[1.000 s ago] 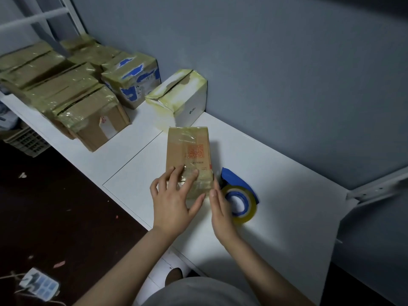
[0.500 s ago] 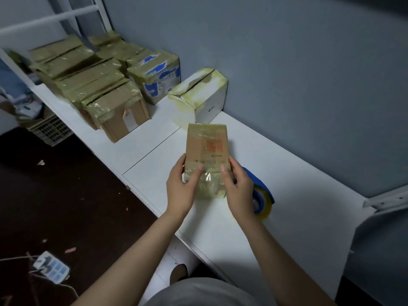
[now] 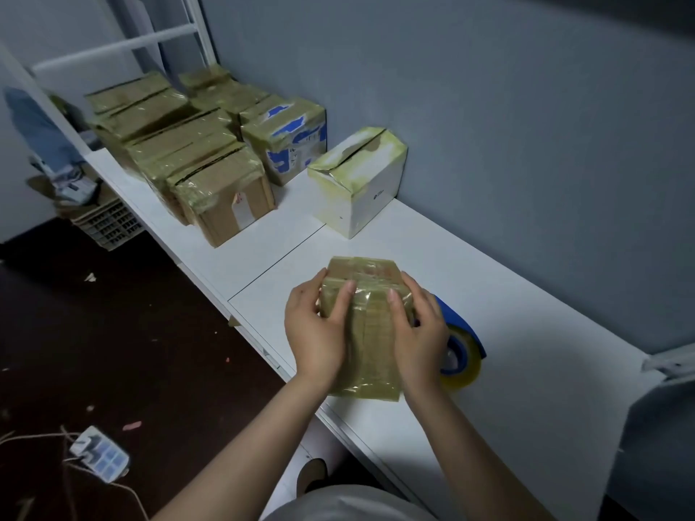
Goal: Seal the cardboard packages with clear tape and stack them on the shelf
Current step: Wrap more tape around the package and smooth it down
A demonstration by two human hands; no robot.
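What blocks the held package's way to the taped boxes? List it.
Nothing visible. Left hand and right hand grip the package; bare shelf lies between it and the taped boxes; the white box stands aside.

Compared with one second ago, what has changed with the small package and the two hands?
The left hand was pressing flat on the package and the right hand was beside it; now both grip its sides and have raised and tilted it toward the person. The tape dispenser, the white box and the stacked boxes stayed in place.
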